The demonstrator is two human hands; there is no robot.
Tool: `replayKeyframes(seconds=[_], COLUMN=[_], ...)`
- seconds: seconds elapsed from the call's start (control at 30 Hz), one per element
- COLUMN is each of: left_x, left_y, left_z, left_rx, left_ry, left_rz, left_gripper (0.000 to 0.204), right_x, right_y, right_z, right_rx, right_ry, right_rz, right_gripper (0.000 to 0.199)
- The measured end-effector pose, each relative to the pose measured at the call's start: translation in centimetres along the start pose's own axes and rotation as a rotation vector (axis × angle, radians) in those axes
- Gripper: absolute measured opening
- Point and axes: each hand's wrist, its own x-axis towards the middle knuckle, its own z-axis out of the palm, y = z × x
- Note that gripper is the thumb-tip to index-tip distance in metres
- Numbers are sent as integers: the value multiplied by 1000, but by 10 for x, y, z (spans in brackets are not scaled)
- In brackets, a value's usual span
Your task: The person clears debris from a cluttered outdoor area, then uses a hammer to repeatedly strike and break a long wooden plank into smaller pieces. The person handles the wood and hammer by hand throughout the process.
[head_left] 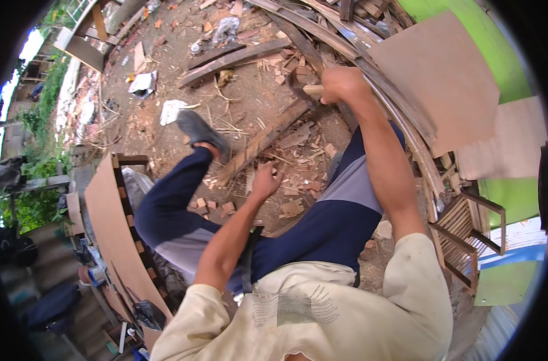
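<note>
My right hand is raised over the far end of a wooden beam, closed round the pale wooden handle of a hammer. Its dark head is near the beam's end; whether they touch I cannot tell. The weathered beam lies slantwise on the ground between my legs. Close to its nearer part is my left hand, fingers curled in. Anything in those fingers is hidden or too small to name. My left foot, in a dark shoe, is beside the beam.
Wood chips and broken blocks litter the dirt around the beam. Farther off lie loose planks. Long curved strips and a large board are at the right, above a slatted wooden chair. A tall panel stands left.
</note>
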Motion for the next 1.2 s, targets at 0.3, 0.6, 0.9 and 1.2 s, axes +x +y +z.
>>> replayKeyframes(seconds=[0.3,0.6,0.9,1.2], left_x=[149,240,188,153], left_y=[-8,-76,-33,-26], left_z=[7,20,15,44], left_rx=[210,-40,164,234], left_ry=[-20,-510,-314,-121], left_rz=[-192,-195,-120,34], left_gripper=[86,99,82,61], right_x=[-61,-99,-99,-120], right_y=[91,108,97,94], right_z=[32,61,84,139], right_rx=[120,174,280,430], right_ry=[-180,-361,-389,-239], right_rz=[293,397,415,527], right_gripper=[39,51,47,44])
